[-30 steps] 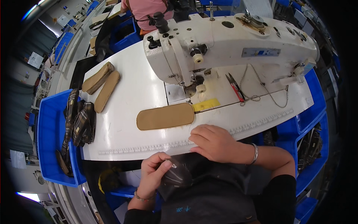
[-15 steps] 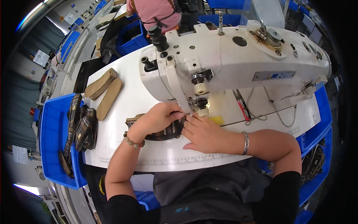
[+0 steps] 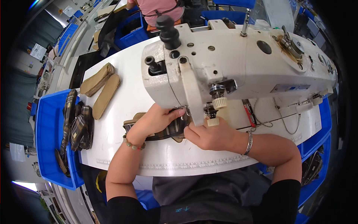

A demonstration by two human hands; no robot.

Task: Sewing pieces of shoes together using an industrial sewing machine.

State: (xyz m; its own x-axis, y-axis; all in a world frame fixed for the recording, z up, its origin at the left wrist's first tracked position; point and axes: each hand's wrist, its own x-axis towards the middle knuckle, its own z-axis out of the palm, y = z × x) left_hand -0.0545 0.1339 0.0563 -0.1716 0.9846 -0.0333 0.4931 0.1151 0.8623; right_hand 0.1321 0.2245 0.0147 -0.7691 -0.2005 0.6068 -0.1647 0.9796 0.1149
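My left hand (image 3: 160,118) is closed on a dark plaid fabric piece (image 3: 160,132), with its thumb at the piece's edge beside the needle area of the white sewing machine (image 3: 242,63). A tan sole piece (image 3: 130,120) shows beneath the plaid piece. My right hand (image 3: 212,136) has curled fingers against the same piece at its right side, under the machine head, which partly hides the fingertips. Red-handled thread snips (image 3: 249,114) lie on the machine bed to the right, beside a loop of grey cord (image 3: 289,131).
Tan sole pieces (image 3: 97,80) lie stacked at the table's left. A blue bin (image 3: 48,138) with plaid pieces (image 3: 84,130) stands at the left edge. More blue bins (image 3: 317,179) are at the right. A person in pink (image 3: 160,11) sits beyond the machine. A printed ruler (image 3: 175,164) runs along the front edge.
Since a second ago both hands have risen to the machine, with a plaid piece now over the tan piece. Most recently my right fingers curled more, and the machine appears closer in view.
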